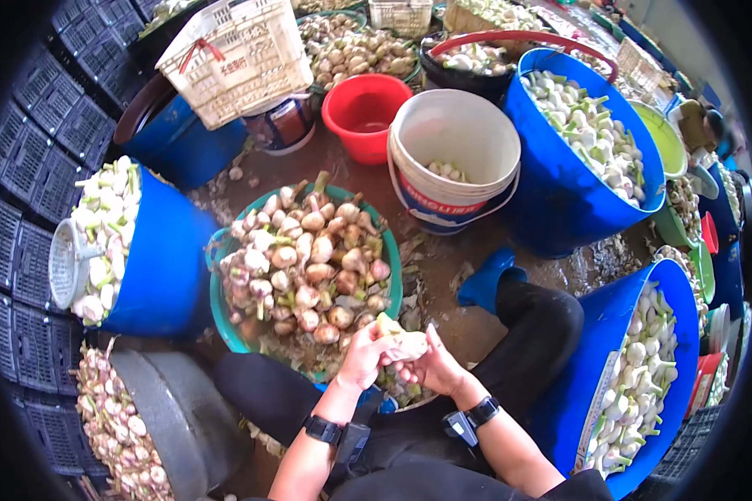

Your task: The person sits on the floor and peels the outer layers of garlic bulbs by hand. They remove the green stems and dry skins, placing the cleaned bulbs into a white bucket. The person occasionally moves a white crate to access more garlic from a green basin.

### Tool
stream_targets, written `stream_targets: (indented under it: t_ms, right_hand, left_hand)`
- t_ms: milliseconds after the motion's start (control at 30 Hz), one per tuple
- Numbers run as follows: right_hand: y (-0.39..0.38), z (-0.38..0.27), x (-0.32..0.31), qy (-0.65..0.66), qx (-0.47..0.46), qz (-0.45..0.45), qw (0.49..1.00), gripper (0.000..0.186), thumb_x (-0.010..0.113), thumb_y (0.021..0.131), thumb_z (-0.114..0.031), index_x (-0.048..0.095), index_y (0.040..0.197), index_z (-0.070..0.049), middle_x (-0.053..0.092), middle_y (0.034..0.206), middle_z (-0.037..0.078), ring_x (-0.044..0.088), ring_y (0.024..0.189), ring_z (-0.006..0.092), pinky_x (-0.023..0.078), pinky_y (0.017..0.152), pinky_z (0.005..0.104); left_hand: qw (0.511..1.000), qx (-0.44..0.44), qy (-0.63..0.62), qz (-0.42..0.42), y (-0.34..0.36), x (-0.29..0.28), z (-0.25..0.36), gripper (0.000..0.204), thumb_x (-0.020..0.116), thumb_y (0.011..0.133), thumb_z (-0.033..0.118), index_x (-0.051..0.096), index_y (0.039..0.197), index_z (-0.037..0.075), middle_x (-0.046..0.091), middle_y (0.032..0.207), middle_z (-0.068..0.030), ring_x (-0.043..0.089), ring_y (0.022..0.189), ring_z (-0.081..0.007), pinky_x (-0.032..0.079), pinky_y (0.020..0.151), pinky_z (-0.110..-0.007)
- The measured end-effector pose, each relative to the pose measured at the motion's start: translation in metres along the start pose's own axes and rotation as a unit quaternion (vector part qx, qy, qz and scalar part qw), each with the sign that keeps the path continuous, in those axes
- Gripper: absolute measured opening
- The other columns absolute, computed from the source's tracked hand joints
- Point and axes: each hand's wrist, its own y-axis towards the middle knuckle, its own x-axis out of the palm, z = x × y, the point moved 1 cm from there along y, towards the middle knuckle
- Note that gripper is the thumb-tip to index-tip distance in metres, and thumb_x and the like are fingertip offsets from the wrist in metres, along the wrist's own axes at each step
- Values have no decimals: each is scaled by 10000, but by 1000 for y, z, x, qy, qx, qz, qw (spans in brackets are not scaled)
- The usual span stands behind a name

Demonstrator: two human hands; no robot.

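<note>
I am sitting low with my knees apart, and I am holding a pale garlic bulb (409, 345) in front of me, near the close right edge of a green basin (395, 275). My left hand (364, 357) is gripping the bulb from the left, and a yellowish-green part is showing above my fingers. My right hand (434, 367) is pressing on it from the other side, so both hands are coming together around it and hiding some of its surface. I am wearing a black strap (322, 429) on my left wrist and another on my right.

The basin is holding a heap of untrimmed bulbs (309, 259), brownish and pinkish, some with stalks. Beyond it, a white bucket (422, 125) is standing with a few pale bulbs at its bottom, and a red tub (363, 150) is sitting just beside it. Blue barrels full of whiter bulbs are flanking me: one on the left (167, 259), one at the upper right (543, 192), one by my right knee (572, 351). At the lower left, a grey tub (180, 417) is holding purplish bulbs. Dark crates (33, 209) are lining the left side, and scraps are littering the wet floor (426, 284).
</note>
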Motion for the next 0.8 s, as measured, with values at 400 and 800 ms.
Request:
stream_targets:
  t_ms: [400,800]
  right_hand:
    - [-7,-6,19,-190,-190,134,954,401,616,836,-164,490,1193,-33,562,1097,50,552,972,123,447,845,256]
    - [-8,-7,-3,-77,-311,224,920,369,376,958,-351,492,1170,-72,579,1096,66,560,964,169,459,812,320]
  left_hand:
    - [997,-38,-58,38,-4,21,9,62,551,849,71,553,908,51,590,842,-26,577,727,-120,499,702,-301]
    - [924,72,370,-55,-15,25,-2,518,635,748,-12,453,1229,52,506,1197,-120,442,1164,-193,406,917,-306]
